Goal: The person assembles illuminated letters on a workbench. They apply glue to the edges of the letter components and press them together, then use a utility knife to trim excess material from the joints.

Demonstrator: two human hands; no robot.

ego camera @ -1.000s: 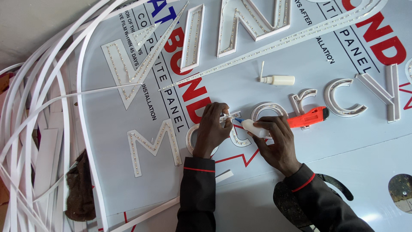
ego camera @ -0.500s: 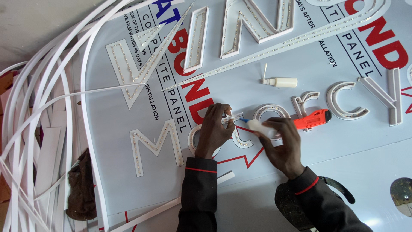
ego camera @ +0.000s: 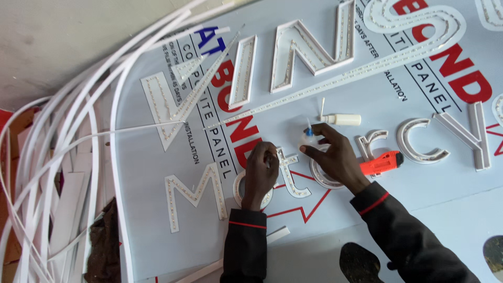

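Most white plastic channel letters [ego camera: 309,55] already stand on the pale blue composite panel [ego camera: 157,173]. The left hand [ego camera: 261,170] presses closed fingers on the small white letter piece [ego camera: 291,175], apparently unfinished. The right hand [ego camera: 335,157] pinches a small blue-tipped glue bottle [ego camera: 307,135] just above it.

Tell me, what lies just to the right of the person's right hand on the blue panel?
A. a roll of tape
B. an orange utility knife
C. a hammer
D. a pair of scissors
B: an orange utility knife lies flat on the panel, right beside the right hand.
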